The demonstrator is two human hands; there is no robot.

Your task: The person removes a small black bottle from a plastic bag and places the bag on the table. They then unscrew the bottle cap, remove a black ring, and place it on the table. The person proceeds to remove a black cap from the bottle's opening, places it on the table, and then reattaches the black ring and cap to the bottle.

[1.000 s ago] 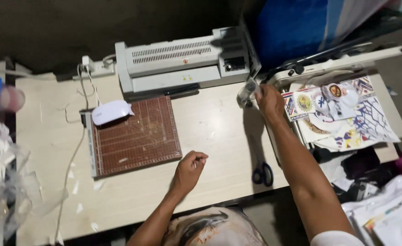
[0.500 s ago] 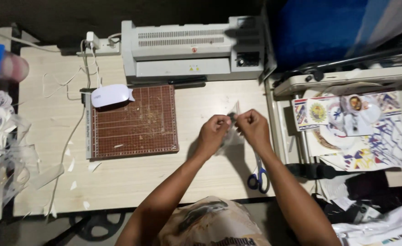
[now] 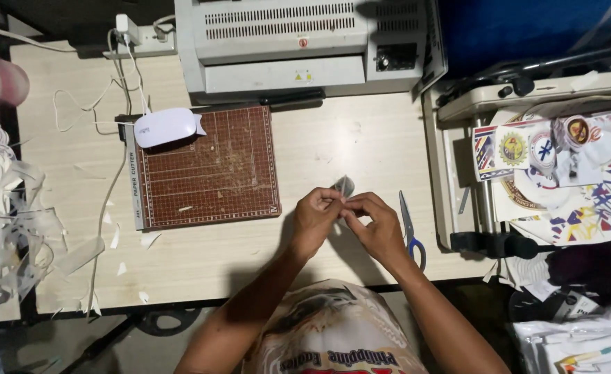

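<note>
Both hands meet over the bench (image 3: 361, 138). The left hand (image 3: 316, 220) and right hand (image 3: 378, 225) pinch a small clear piece (image 3: 344, 185) together. Blue scissors (image 3: 409, 228) lie just beside the right hand. A brown cutting board (image 3: 208, 166) sits to the left.

Bare forearms, no sleeves visible, no rings or watch seen; left hand (image 3: 317, 220), right hand (image 3: 377, 228); pale printed shirt (image 3: 333, 332) with lettering and mottled graphic.

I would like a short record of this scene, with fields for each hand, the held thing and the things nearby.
left hand: pinches the small clear piece
right hand: meets the left hand at the same piece
scissors: flat on the table, right of the hands
paper cutter: left of the hands
laminator: at the table's far edge
</note>
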